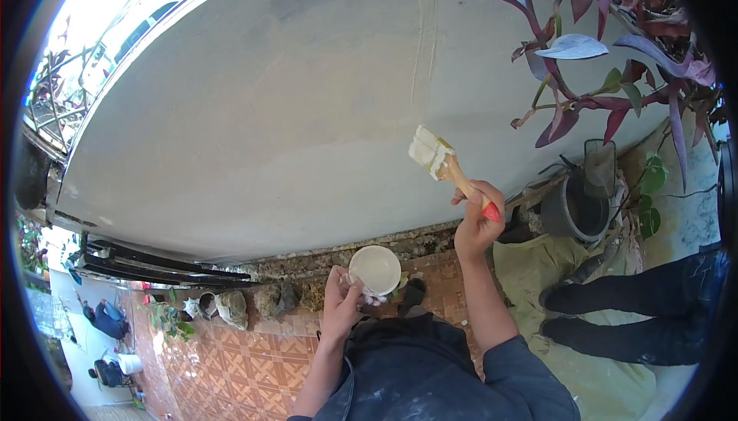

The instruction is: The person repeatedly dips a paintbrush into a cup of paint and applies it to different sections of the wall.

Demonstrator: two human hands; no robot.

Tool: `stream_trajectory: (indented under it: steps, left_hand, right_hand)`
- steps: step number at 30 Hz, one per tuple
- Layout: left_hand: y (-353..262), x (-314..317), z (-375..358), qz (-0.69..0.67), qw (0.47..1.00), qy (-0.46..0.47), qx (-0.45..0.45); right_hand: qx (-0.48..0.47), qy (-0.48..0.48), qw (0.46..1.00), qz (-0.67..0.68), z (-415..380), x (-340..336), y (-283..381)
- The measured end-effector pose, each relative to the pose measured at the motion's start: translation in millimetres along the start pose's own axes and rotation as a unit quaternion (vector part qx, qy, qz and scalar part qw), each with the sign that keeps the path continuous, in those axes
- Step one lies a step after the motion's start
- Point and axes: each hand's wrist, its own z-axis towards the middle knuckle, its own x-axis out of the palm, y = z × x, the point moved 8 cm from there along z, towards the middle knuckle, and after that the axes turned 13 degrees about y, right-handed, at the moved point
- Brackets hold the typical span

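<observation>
My right hand [480,221] is closed round the wooden handle of a paintbrush [455,171], whose red end shows by the palm. Thick cream-white paint coats the bristles, which point up and left over the pale wall [254,137]. Lower and to the left, my left hand [343,298] grips a small round cup [375,270] with whitish paint in it; white smears mark the fingers. Wet paint streaks [425,44] run down the wall above the brush.
Purple-leaved plants [600,75] hang at the upper right. A dark bucket [575,207] stands below them, beside a yellowish sheet [530,283] and another person's legs [630,317]. Stones [267,302] line the wall's foot on the tiled floor [238,359]. People [106,319] sit far left.
</observation>
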Motion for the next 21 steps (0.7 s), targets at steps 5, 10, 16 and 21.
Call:
stream_trajectory:
  steps: [5, 10, 16, 21]
  left_hand:
    - [8, -7, 0, -0.015, 1.000, -0.001, 0.010]
    - [6, -6, -3, -0.021, 1.000, 0.003, -0.003]
    - [9, -21, -13, -0.021, 1.000, 0.016, -0.004]
    - [2, -43, -28, -0.015, 0.999, 0.049, -0.017]
  right_hand:
    - [-0.071, -0.006, 0.997, -0.001, 7, 5, 19]
    - [-0.095, -0.005, 0.995, -0.019, 5, 17, -14]
    - [-0.104, 0.038, 0.969, -0.220, -24, 32, -5]
    - [-0.067, -0.027, 0.990, -0.117, -25, 37, 14]
